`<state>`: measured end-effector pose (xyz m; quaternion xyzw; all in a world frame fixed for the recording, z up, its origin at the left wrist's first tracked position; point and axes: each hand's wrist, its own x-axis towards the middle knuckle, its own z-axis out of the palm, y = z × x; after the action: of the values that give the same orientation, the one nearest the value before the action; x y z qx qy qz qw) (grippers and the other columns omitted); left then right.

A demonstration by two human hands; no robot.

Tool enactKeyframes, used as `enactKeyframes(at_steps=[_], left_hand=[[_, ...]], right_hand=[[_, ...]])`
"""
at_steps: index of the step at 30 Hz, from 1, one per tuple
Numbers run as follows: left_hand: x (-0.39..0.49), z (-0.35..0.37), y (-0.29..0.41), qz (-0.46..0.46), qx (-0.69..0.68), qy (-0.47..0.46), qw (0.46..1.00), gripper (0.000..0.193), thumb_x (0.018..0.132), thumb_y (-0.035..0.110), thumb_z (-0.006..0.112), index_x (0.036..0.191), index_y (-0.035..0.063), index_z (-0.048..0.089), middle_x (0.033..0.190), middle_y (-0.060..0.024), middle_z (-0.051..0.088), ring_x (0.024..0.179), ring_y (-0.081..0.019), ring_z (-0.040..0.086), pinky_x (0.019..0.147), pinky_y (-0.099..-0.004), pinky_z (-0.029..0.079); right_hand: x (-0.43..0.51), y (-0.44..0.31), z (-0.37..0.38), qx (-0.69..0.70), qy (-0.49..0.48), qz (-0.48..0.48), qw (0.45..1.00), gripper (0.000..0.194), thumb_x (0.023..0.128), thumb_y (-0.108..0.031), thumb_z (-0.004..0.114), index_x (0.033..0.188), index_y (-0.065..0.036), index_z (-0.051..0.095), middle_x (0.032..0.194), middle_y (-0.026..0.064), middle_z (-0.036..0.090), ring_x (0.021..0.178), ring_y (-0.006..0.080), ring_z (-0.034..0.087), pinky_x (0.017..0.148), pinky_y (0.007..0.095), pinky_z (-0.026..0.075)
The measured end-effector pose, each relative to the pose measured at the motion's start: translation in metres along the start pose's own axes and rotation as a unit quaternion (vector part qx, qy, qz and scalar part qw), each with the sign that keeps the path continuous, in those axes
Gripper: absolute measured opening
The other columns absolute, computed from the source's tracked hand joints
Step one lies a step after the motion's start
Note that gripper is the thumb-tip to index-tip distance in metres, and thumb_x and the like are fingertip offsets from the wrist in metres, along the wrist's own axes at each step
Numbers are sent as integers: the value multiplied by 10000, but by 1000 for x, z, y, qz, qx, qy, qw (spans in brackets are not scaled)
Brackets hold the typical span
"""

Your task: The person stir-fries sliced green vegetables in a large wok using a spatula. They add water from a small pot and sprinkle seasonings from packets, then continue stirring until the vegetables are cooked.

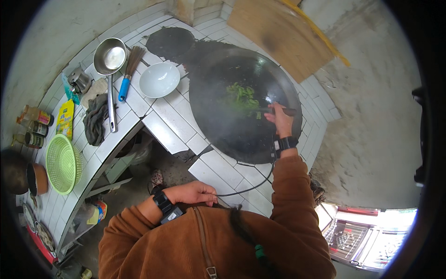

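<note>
Over the right part of a large black wok (pixel 223 136), my right hand (pixel 281 120) grips the dark handle of a cooking spatula (pixel 290 112). The spatula's far end reaches toward chopped green vegetables (pixel 242 96) in the wok; steam blurs it. My left hand (pixel 195 193) is in front of my jacket, with its fingers curled together. A black cable (pixel 249 190) runs from the device on my right wrist to the fingertips of my left hand, which appear to pinch it. A white bowl (pixel 159 80) stands on the tiles left of the wok.
A steel saucepan (pixel 110 57), a blue-handled brush (pixel 125 85) and a dark cloth (pixel 94 120) lie on the left counter. Further along are a green plastic colander (pixel 62 164), a yellow packet (pixel 65 118) and several jars (pixel 35 127). A wooden board (pixel 275 35) leans behind the wok.
</note>
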<state>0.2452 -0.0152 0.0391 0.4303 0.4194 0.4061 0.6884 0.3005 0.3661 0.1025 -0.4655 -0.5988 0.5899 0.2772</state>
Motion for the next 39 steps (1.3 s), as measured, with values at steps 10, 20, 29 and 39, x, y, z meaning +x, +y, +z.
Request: enactKeyframes(at_steps=[10, 20, 29, 39], left_hand=[[9, 4, -7, -34, -85, 43, 995, 304, 1023, 261, 553, 1070, -15, 671, 921, -22, 696, 895, -89, 656, 828, -236, 526], [24, 6, -1, -55, -96, 16, 994, 307, 1019, 273, 559, 1048, -8, 679, 893, -30, 686, 857, -90, 658, 801, -237, 538], [29, 14, 0, -23, -141, 27, 989, 287, 1036, 277, 522, 1064, 13, 631, 860, -37, 681, 816, -105, 662, 760, -238, 530], [21, 12, -10, -15, -126, 22, 992, 273, 1037, 239, 517, 1096, -8, 615, 932, -51, 681, 867, -117, 676, 792, -249, 539]], right_hand=[[23, 56, -6, -54, 19, -106, 993, 343, 978, -266, 560, 1134, 25, 653, 1057, 102, 671, 876, 207, 705, 786, 272, 549], [21, 46, -15, -65, 5, -121, 990, 261, 905, -209, 665, 988, 36, 693, 892, 62, 704, 786, 153, 681, 744, 289, 517], [39, -15, -82, -186, -11, -110, 976, 252, 851, -201, 657, 938, 31, 702, 782, 91, 695, 643, 180, 693, 589, 278, 542], [54, 1, -5, -266, -81, -252, 927, 263, 854, -235, 668, 918, 16, 715, 803, 103, 719, 790, 160, 695, 736, 319, 514]])
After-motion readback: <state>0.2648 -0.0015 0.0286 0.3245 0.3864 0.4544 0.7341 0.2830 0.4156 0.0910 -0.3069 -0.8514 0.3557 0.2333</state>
